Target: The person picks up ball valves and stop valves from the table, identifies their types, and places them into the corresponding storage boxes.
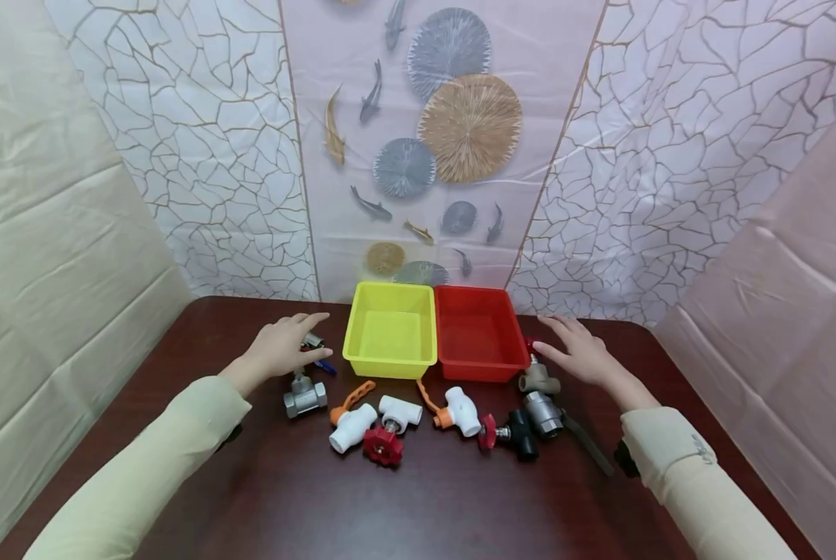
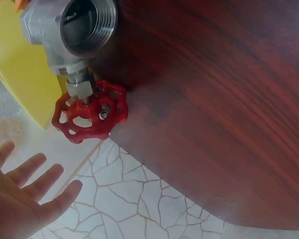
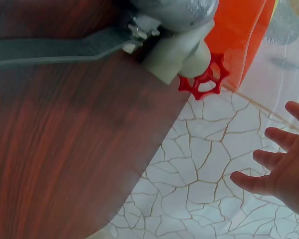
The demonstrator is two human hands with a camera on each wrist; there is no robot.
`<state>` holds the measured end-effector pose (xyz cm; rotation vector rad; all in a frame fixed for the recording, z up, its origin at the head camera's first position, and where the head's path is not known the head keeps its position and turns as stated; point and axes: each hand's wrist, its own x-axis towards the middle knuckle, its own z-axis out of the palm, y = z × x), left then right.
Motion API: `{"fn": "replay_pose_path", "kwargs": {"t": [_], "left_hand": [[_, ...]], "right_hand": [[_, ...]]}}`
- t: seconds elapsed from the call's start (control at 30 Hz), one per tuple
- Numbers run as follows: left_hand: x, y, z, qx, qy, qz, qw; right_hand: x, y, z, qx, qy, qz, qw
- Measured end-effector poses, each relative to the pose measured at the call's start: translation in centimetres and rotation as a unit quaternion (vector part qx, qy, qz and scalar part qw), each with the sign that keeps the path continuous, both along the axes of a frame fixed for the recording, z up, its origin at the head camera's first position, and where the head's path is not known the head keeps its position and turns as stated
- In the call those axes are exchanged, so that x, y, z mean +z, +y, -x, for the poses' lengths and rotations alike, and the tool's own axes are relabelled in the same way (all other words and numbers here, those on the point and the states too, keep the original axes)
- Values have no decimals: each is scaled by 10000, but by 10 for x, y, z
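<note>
My left hand (image 1: pixel 276 347), fingers spread and holding nothing, hovers at the left over a metal gate valve (image 1: pixel 306 397). The left wrist view shows that valve's red handwheel (image 2: pixel 91 112) close by the fingertips; in the head view the hand covers it. At the right, my right hand (image 1: pixel 580 354) is also spread and holds nothing. Nearest to it lies a grey-brown valve (image 1: pixel 540 379) whose red handwheel (image 3: pixel 205 77) shows in the right wrist view. A metal ball valve (image 1: pixel 543 414) with a long grey lever (image 1: pixel 589 443) lies just in front.
A yellow bin (image 1: pixel 390 369) and a red bin (image 1: pixel 484 372) stand side by side at the back. Before them lie white valves with orange levers (image 1: pixel 354 427) (image 1: pixel 463 411), a white valve with a red handwheel (image 1: pixel 383 446) and a black valve (image 1: pixel 522 434). Patterned cloth walls (image 1: pixel 229 155) enclose the table.
</note>
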<state>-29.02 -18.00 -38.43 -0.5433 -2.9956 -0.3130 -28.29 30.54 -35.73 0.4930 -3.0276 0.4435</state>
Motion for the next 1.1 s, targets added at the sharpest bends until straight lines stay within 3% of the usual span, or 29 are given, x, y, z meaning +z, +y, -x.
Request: {"fn": "replay_pose_path", "kwargs": {"t": [0.13, 0.4, 0.6, 0.87, 1.1], "left_hand": [[-4, 4, -5, -67, 104, -20, 9999], [-24, 15, -19, -148, 430, -100, 9989], [-25, 14, -32, -142, 774, -166, 9968], [-32, 12, -49, -132, 674, -343, 9971], [-38, 9, -51, 0, 499, -401, 9979]], "right_hand": [[-5, 0, -7, 108, 21, 156, 9998], [-19, -9, -31, 369, 322, 424, 9979], [-20, -30, -40, 636, 450, 481, 9958], [-18, -43, -50, 803, 476, 338, 9951], [-18, -54, -57, 995, 406, 243, 9939]]}}
